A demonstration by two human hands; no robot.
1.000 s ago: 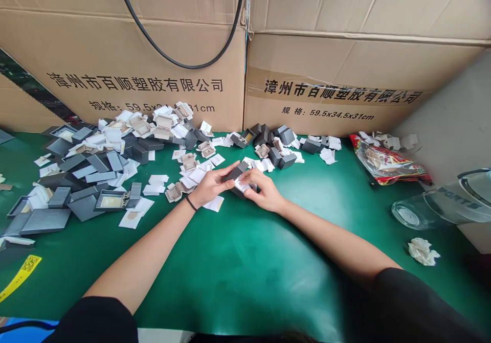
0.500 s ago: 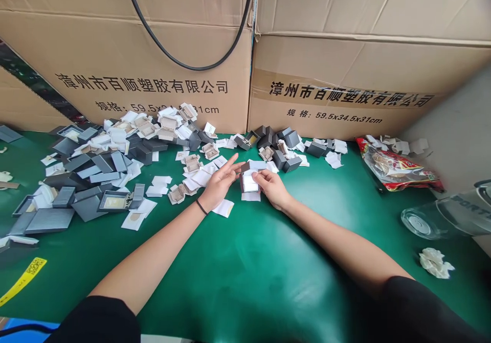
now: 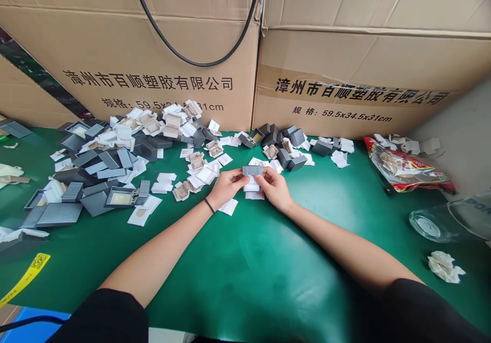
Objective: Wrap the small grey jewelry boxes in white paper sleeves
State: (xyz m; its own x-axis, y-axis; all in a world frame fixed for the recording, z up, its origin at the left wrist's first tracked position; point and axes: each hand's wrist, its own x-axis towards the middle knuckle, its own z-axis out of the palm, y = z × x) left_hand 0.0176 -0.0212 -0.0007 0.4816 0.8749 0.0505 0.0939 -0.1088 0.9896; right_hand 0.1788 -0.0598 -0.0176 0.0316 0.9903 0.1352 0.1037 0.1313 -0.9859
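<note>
Head-camera view: a small grey box (image 3: 252, 170) was held between the left hand (image 3: 227, 185) and right hand (image 3: 274, 186), both grips closed on it, above the green bench (image 3: 245, 261).

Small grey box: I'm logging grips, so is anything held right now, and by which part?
Yes. Both hands hold the small grey box by its two ends: left hand on the left end, right hand on the right. White paper hangs below it.

Small box (image 3: 252, 170) sits between both hands, pile of boxes (image 3: 111, 159) left, cartons (image 3: 153, 51) behind, snack bag (image 3: 406, 166) right.
</note>
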